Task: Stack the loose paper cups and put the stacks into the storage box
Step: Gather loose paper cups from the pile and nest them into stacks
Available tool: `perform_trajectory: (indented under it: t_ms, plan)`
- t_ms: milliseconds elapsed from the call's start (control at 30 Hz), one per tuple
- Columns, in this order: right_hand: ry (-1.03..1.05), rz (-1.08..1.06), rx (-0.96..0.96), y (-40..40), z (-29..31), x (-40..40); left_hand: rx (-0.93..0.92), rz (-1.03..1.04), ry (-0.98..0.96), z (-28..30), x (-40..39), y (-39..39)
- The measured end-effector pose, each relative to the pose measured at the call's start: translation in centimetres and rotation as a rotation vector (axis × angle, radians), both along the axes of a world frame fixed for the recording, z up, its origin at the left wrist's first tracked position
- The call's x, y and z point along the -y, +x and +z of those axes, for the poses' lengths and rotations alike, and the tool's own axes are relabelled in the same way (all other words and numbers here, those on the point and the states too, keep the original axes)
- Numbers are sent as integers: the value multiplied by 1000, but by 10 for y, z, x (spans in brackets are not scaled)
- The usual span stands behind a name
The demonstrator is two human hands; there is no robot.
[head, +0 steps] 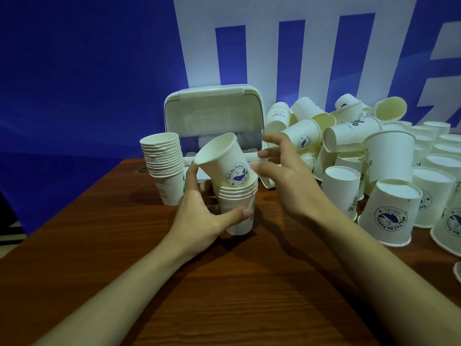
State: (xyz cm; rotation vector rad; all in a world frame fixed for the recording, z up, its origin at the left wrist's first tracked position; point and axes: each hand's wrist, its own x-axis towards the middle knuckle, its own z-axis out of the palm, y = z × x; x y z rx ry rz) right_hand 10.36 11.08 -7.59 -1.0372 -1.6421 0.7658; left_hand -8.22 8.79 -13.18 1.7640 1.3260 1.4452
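Cup stack (237,211) gripped by left hand (199,218); top cup reads "Fell Be Funny"; right hand (289,181) spread, empty.

Storage box (212,113) behind the hands: its inside is hidden by the tilted top cup (222,161) and the raised lid, so contents can't be told. Left hand (199,216) covers the near-left side of the held stack (239,208), fingers out of sight behind it, and print on the stack's bottom cup is mostly hidden. Right of the right hand (289,181), the loose cup pile (389,156) runs off the frame's right edge, w/ a pale object (457,270) cut off there, unidentifiable.
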Motion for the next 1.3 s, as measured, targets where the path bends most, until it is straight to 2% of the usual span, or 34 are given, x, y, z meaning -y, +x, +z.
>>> perform_trajectory:
  t_ms: [200,300,400,500,567,633,867,1133,1300]
  plan:
    - [280,-105,20,2,7,9,-45,15,-28,2,5,-1]
    - [390,-136,167,1,6,11,-19,5,-43,-1,3,-2]
    - [442,-328,433,9,11,7,-33,4,-46,-2,2,-4]
    - [266,-553,747,27,20,3,-61,4,-46,-1,2,-5]
    - [48,-577,942,35,24,6,-72,0,-50,-2,1,-5]
    - [-86,-532,1092,36,24,11,-80,-9,-52,-1,0,-5]
    - [-160,-488,1252,37,25,14,-92,-35,3,-1,2,-3]
    - [177,-514,732,42,20,-2,-121,-50,27,1,1,-4]
    - [422,-472,213,38,28,3,-132,-52,30,2,2,-4]
